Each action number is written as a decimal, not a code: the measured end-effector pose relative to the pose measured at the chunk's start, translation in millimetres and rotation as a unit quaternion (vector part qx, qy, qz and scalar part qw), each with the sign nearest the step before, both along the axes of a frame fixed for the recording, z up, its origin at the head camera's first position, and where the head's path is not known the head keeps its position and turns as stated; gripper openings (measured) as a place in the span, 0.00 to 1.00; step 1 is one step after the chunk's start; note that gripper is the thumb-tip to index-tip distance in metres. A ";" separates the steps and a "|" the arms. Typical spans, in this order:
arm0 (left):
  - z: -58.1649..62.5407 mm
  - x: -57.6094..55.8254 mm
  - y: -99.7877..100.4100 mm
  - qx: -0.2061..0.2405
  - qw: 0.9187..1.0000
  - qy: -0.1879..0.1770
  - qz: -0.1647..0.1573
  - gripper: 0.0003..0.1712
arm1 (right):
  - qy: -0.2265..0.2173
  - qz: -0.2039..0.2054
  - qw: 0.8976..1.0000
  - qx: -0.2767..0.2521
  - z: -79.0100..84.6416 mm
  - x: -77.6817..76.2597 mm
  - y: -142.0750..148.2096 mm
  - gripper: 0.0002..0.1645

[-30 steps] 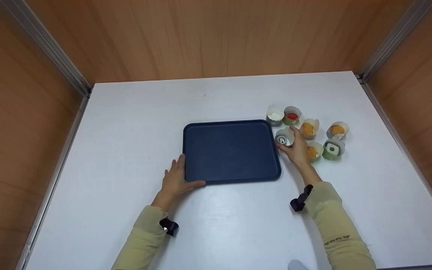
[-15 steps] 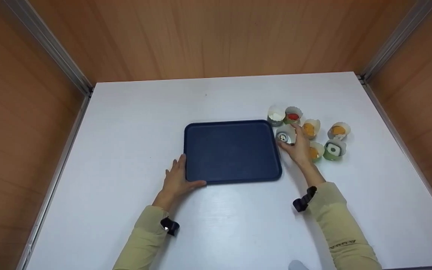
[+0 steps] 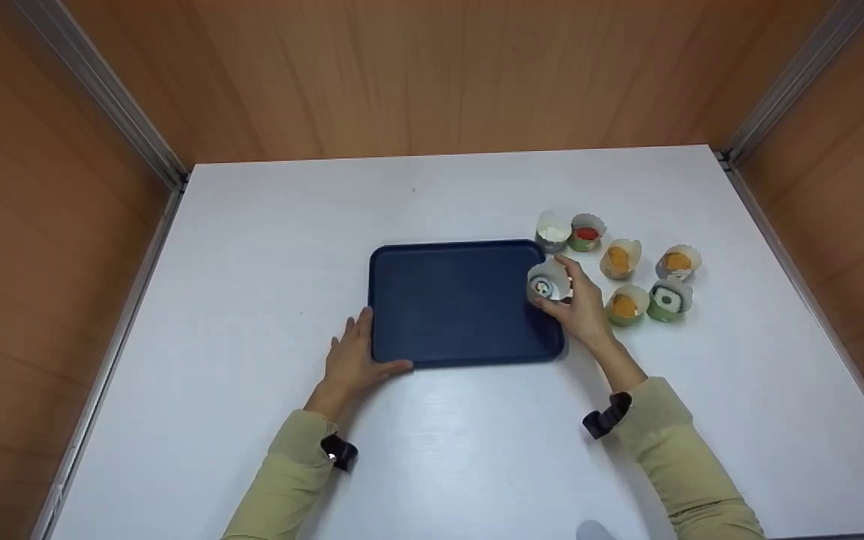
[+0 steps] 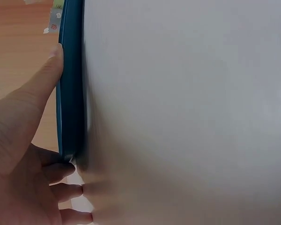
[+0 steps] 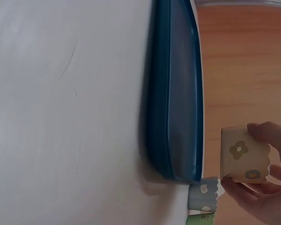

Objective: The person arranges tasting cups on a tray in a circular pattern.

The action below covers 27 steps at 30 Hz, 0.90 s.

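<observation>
Right fingers (image 5: 242,196) pinch 1 beige, scalloped, flower-printed cup (image 5: 241,154); left fingers (image 4: 66,191) spread against blue tray (image 3: 454,304).

Spreads the bare left hand (image 3: 349,364) with thumb (image 4: 42,77) apart; pinches between thumb (image 5: 272,134) and fingers (image 5: 246,196) of the bare right hand (image 3: 583,306).

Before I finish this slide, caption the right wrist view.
Fingers of the right hand hold a flower-printed cup near a blue tray.

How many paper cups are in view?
7: one cup in the right hand, at the right edge of the tray; two cups near the tray's far right corner; four cups farther right.
</observation>
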<state>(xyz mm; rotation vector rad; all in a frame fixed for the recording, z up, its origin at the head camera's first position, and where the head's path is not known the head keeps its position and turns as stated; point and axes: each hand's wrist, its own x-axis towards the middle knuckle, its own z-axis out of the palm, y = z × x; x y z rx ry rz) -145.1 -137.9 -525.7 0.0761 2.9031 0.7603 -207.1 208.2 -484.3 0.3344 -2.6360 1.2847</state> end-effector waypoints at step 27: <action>-1.9 2.1 -0.9 -0.036 0.999 0.026 -0.019 0.65 | 0.021 0.181 0.983 -0.036 -8.4 17.6 -72.3 0.42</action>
